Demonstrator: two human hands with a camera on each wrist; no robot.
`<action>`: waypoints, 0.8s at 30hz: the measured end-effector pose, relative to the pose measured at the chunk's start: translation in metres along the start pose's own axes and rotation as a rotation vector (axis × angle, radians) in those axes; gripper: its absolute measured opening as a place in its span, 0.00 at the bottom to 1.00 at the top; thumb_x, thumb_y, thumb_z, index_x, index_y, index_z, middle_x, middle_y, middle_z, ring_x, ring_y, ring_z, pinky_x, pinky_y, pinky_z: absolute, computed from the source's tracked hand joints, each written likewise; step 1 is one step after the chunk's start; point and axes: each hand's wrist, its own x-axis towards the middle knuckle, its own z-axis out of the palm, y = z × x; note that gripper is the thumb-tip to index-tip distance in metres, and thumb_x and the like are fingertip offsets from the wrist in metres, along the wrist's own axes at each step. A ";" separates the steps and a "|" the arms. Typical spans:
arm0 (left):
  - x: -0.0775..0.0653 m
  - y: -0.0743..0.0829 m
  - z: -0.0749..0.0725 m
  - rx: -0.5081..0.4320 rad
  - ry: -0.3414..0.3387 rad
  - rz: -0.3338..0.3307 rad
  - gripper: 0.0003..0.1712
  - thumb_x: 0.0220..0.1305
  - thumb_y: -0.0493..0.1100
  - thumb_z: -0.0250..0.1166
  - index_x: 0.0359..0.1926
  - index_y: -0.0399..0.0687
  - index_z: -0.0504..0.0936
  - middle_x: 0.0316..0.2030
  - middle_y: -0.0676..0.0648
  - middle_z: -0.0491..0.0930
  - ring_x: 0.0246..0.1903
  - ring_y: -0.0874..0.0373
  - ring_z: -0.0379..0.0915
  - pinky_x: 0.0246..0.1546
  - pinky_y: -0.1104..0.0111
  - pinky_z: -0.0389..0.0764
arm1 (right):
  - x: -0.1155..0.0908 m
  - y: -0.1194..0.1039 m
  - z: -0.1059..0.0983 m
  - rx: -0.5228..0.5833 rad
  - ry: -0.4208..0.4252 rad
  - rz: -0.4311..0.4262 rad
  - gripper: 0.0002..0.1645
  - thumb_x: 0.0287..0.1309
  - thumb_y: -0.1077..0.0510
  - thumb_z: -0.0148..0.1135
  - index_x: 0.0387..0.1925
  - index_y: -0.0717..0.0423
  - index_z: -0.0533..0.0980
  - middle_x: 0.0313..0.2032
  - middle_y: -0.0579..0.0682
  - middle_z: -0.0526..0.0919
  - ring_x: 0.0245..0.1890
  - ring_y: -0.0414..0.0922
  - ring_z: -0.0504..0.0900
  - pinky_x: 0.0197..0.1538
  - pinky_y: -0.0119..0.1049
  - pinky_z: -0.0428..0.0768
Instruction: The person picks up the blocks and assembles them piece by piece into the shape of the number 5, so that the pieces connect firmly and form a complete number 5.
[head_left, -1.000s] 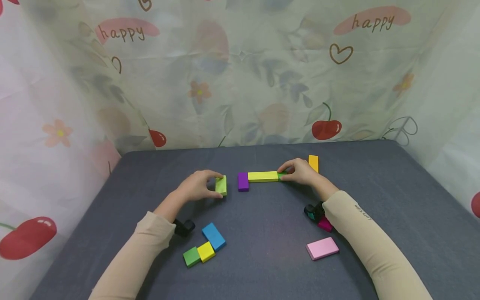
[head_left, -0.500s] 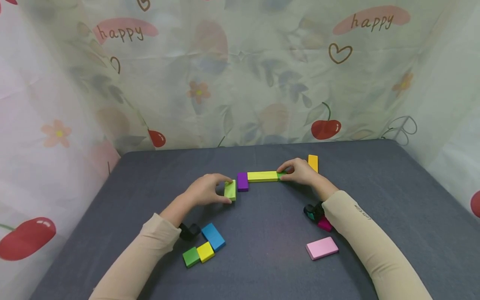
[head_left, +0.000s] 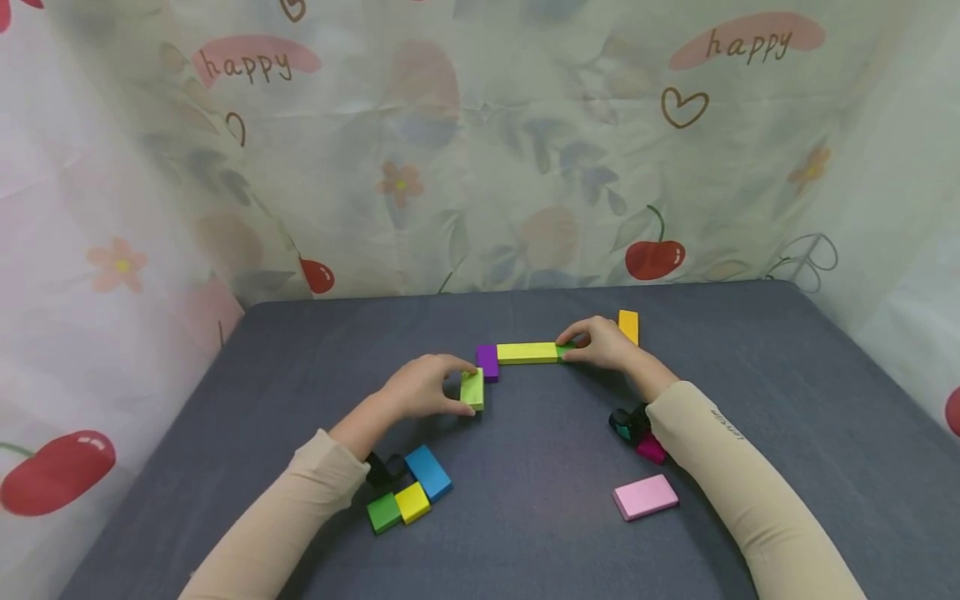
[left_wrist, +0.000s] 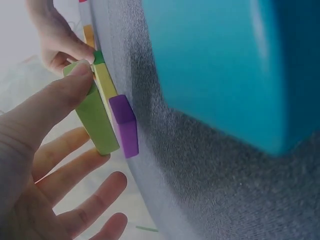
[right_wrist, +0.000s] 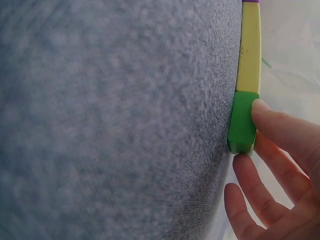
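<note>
Between thumb and fingers my left hand point(head_left: 426, 387) pinches a light green block point(head_left: 472, 390), close in front of the purple block point(head_left: 487, 363). In the left wrist view the light green block point(left_wrist: 96, 117) appears beside the purple block point(left_wrist: 123, 125); whether they touch, I cannot tell. A long yellow block point(head_left: 527, 353) lies against the purple one on its right. At its other end my right hand point(head_left: 604, 344) pinches a green block point(right_wrist: 243, 117), which abuts the yellow block point(right_wrist: 250, 50) in the right wrist view.
Behind the right hand lies an orange block point(head_left: 628, 327). A magenta block point(head_left: 651, 448) is partly hidden by the right wrist, with a pink block point(head_left: 646, 497) nearer. Front left, a blue block point(head_left: 428, 472), a small yellow block point(head_left: 412, 502) and another green block point(head_left: 385, 513) lie together.
My left hand has moved right and slightly nearer with the light green block, closing the gap to the purple block. The right hand stays at the green block.
</note>
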 end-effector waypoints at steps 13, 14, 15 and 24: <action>0.001 0.011 0.006 0.039 0.003 0.041 0.33 0.48 0.56 0.72 0.56 0.52 0.78 0.55 0.49 0.78 0.57 0.52 0.73 0.57 0.57 0.73 | 0.000 0.001 0.002 0.016 0.013 0.010 0.16 0.54 0.61 0.65 0.46 0.58 0.81 0.50 0.61 0.80 0.46 0.54 0.82 0.44 0.40 0.82; 0.001 0.012 0.006 0.045 0.003 0.044 0.33 0.48 0.56 0.72 0.56 0.52 0.78 0.55 0.49 0.78 0.56 0.52 0.73 0.57 0.57 0.73 | 0.000 0.001 0.002 0.017 0.014 0.010 0.16 0.54 0.61 0.65 0.46 0.59 0.81 0.51 0.61 0.80 0.46 0.54 0.82 0.44 0.40 0.82; 0.001 0.013 0.007 0.051 0.004 0.048 0.33 0.48 0.57 0.72 0.56 0.52 0.78 0.55 0.50 0.78 0.56 0.53 0.73 0.57 0.57 0.73 | 0.000 0.001 0.002 0.018 0.013 0.011 0.16 0.54 0.61 0.65 0.46 0.59 0.80 0.51 0.61 0.80 0.46 0.55 0.82 0.44 0.40 0.82; 0.003 0.017 0.010 0.092 0.018 0.071 0.33 0.48 0.58 0.72 0.55 0.53 0.78 0.54 0.51 0.79 0.54 0.53 0.75 0.55 0.58 0.75 | 0.000 0.000 0.001 0.016 0.013 0.013 0.16 0.54 0.60 0.65 0.46 0.58 0.81 0.51 0.61 0.80 0.46 0.54 0.82 0.45 0.41 0.82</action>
